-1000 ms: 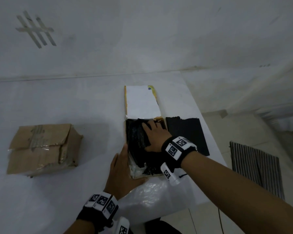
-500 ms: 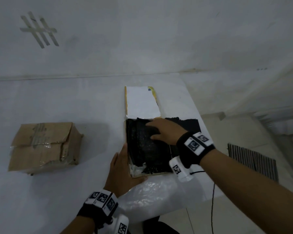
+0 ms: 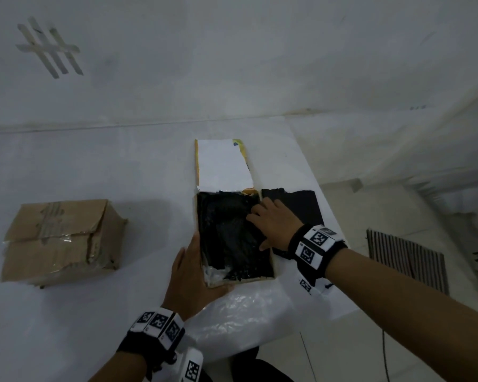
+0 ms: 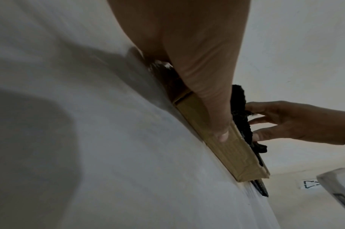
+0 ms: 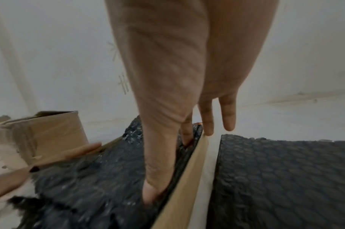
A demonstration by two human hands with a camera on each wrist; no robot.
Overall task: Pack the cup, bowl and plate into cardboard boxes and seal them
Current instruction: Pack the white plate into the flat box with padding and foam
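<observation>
1. Both hands work at the open flat box (image 3: 233, 279) near the bench's (image 3: 94, 166) right edge. In the head view, the left hand (image 3: 189, 277) lies flat, fingers straight, against the box's left wall and near corner, probably bracing it so it cannot slide. The right hand (image 3: 276, 224) rests with fingers spread on the black wrap (image 3: 226, 232) filling the box, at its right wall, seemingly tucking the padding down. Whatever the wrap covers is hidden; I cannot tell whether it is the plate. The white lid flap (image 3: 224, 164) lies open toward the bench's far edge. A spare black sheet (image 3: 301, 205) lies just beside the box on the right. A taped box (image 3: 58, 238) sits well apart toward the bench's left, seemingly packed already.

2. Left wrist view: the left hand's fingers (image 4: 216, 120) press straight along the cardboard wall (image 4: 226, 147); wrap (image 4: 240, 117) bulges above the rim, with the right hand's fingertips (image 4: 256, 136) touching it.

3. Right wrist view: the thumb (image 5: 158, 178) and one finger dig between wrap (image 5: 89, 178) and wall (image 5: 187, 178); other fingers (image 5: 228, 117) stay straight beyond the rim. Neither hand grips anything.
</observation>
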